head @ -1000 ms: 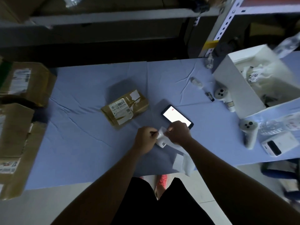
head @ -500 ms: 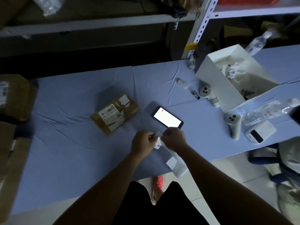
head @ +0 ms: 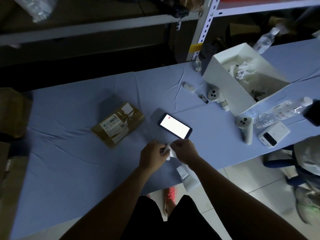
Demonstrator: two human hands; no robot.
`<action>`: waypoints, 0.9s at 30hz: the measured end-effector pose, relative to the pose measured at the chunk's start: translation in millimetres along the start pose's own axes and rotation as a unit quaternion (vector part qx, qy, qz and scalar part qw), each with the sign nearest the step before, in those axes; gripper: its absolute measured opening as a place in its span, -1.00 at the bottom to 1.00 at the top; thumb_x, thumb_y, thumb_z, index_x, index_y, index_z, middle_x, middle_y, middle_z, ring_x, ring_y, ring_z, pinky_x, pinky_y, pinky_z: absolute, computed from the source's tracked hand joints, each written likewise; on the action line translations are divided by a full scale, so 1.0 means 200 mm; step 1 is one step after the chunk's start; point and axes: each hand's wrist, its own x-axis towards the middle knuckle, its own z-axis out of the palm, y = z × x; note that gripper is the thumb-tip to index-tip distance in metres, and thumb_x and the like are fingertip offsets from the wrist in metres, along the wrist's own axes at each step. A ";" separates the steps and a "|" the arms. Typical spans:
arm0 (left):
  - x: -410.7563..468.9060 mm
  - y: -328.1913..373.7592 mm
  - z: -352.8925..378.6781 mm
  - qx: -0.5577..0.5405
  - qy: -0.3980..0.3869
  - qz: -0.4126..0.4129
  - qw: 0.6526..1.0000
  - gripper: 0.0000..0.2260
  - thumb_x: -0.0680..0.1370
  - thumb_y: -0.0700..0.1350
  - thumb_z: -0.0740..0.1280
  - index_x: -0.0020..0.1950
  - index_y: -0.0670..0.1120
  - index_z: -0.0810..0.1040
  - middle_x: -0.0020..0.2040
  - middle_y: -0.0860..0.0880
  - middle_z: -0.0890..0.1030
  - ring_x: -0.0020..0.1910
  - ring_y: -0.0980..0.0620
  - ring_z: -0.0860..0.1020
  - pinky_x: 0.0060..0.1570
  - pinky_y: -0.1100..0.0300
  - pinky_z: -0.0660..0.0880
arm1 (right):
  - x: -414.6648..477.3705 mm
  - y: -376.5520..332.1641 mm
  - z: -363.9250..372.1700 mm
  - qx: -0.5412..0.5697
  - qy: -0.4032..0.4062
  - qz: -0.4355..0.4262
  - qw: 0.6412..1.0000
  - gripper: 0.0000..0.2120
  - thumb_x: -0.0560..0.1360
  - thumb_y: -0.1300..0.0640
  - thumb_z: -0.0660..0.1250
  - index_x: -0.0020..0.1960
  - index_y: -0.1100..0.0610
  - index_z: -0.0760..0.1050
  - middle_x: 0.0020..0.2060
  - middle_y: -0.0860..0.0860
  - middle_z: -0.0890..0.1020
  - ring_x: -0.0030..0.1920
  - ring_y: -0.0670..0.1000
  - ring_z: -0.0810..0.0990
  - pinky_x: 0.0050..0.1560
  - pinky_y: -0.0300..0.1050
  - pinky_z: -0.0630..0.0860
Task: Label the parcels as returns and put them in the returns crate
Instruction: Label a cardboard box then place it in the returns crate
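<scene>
A small brown parcel [head: 118, 123] with a barcode sticker lies on the blue-covered table [head: 69, 161], left of a lit phone [head: 174, 125]. In front of the phone, my left hand [head: 153, 155] and my right hand [head: 186, 149] are close together, both pinching a small white label [head: 170, 152]. A white strip of label backing [head: 187, 177] trails from the hands over the table's front edge.
An open white box [head: 230, 90] with plastic bits stands at the right, with two white controllers [head: 245, 125], water bottles [head: 280, 112] and a white power bank [head: 273, 134] near it. Brown cartons [head: 12, 115] sit at the left edge. Metal shelving [head: 204, 28] runs behind the table.
The view has shifted so everything sits further left and up. My hands stay together on the label, which is now more covered by my fingers.
</scene>
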 end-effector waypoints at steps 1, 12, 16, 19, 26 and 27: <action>0.00 0.00 0.00 -0.006 0.004 -0.002 1.000 -0.73 0.53 0.02 0.40 -0.30 -0.01 0.42 -0.30 0.09 0.37 -0.32 0.13 0.38 -0.40 0.40 0.12 | 0.00 0.00 0.00 0.003 -0.003 0.001 1.000 -0.78 0.57 0.06 0.31 -0.03 0.15 0.68 -0.08 0.05 0.71 -0.06 0.04 0.64 0.06 0.04 0.60; 0.02 0.01 0.03 -0.176 0.006 -0.183 0.967 -0.87 0.47 -0.07 0.46 -0.20 -0.11 0.72 -0.27 0.04 0.70 -0.26 0.15 0.63 -0.35 0.41 0.43 | 0.01 0.01 0.01 0.009 0.000 -0.032 0.999 -0.82 0.60 0.15 0.31 0.05 0.17 0.68 -0.01 0.05 0.71 -0.02 0.03 0.63 0.06 -0.08 0.56; 0.02 0.05 0.02 -0.283 0.015 -0.245 0.927 -0.94 0.42 -0.17 0.48 -0.16 -0.13 0.75 -0.30 0.07 0.71 -0.34 0.20 0.66 -0.36 0.36 0.51 | 0.01 0.02 0.01 -0.003 0.000 -0.035 0.999 -0.80 0.61 0.17 0.29 0.07 0.18 0.67 -0.01 0.04 0.69 -0.04 0.02 0.62 -0.02 -0.14 0.49; 0.01 0.08 0.01 -0.357 0.012 -0.270 0.894 -0.93 0.44 -0.27 0.47 -0.11 -0.20 0.74 -0.31 0.06 0.70 -0.37 0.17 0.65 -0.41 0.37 0.49 | 0.01 0.02 0.00 -0.006 -0.009 -0.033 0.999 -0.80 0.60 0.16 0.28 0.05 0.18 0.67 -0.02 0.04 0.69 -0.05 0.01 0.61 -0.03 -0.15 0.48; 0.02 0.10 -0.01 -0.399 0.010 -0.297 0.868 -0.96 0.46 -0.33 0.45 -0.17 -0.24 0.69 -0.42 0.05 0.64 -0.48 0.24 0.57 -0.47 0.42 0.43 | 0.03 0.03 -0.02 -0.022 -0.019 -0.038 0.999 -0.80 0.60 0.18 0.26 0.05 0.16 0.66 -0.02 0.04 0.69 0.00 0.04 0.62 0.06 -0.07 0.54; 0.02 0.10 -0.01 -0.389 0.011 -0.294 0.873 -0.95 0.46 -0.32 0.44 -0.20 -0.26 0.69 -0.43 0.04 0.63 -0.49 0.24 0.56 -0.47 0.42 0.43 | 0.02 0.03 -0.02 -0.024 -0.018 -0.039 0.999 -0.79 0.60 0.19 0.26 0.05 0.16 0.67 -0.02 0.04 0.69 0.00 0.03 0.61 0.06 -0.08 0.54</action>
